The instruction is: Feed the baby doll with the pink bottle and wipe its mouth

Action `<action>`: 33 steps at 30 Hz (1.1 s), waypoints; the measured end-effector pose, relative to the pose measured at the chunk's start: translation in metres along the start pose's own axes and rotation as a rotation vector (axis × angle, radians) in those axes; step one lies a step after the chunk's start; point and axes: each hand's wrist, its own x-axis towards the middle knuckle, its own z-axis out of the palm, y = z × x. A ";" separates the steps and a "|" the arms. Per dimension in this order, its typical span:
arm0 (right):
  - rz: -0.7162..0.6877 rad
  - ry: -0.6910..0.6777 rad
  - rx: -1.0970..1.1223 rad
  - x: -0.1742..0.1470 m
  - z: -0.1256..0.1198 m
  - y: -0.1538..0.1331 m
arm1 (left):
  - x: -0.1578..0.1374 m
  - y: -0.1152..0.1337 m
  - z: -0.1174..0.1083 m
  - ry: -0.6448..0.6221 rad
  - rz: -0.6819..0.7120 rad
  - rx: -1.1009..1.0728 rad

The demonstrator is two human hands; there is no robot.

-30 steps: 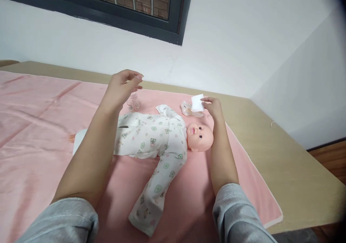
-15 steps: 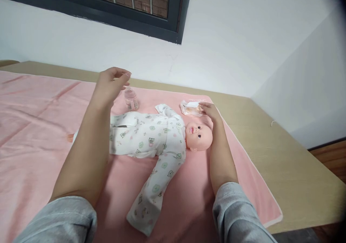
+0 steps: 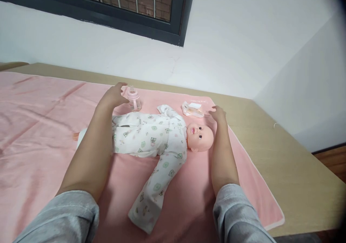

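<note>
A baby doll (image 3: 200,138) lies on its back across a pink blanket (image 3: 189,192), head to the right. It wears a white sleepsuit (image 3: 150,133) with green and pink animal prints, one sleeve stretched toward me. My left hand (image 3: 115,96) is just left of an upright baby bottle (image 3: 134,99) with a pink collar and handle; its fingers are apart and hold nothing. Beyond the doll's head, my right hand (image 3: 218,114) has its fingers spread and empty, a little right of a clear plastic packet (image 3: 193,109) with something peach-coloured inside. My left forearm hides part of the doll's legs.
The blanket covers much of a light wooden table (image 3: 281,163), whose bare edge runs along the back and right. Behind it stands a white wall (image 3: 221,55) with a dark-framed window (image 3: 173,34). A small white hook-like piece (image 3: 275,125) is at the table's right edge.
My left hand has come down from above the bottle to its left side, and its fingers have opened. My right hand has drawn away from the packet to the right.
</note>
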 end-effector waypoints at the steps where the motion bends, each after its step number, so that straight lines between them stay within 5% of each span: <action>1: 0.015 -0.047 -0.064 0.000 0.001 -0.001 | 0.001 -0.001 0.002 -0.004 -0.001 0.013; 5: 0.049 -0.148 -0.162 -0.003 0.009 0.002 | 0.003 -0.006 0.009 -0.038 0.004 0.029; 15: 0.029 -0.029 -0.057 -0.006 0.025 0.022 | 0.005 -0.004 0.013 0.086 -0.055 0.037; 33: 0.056 0.000 -0.038 -0.006 0.029 0.022 | 0.009 -0.002 0.019 -0.088 -0.147 0.329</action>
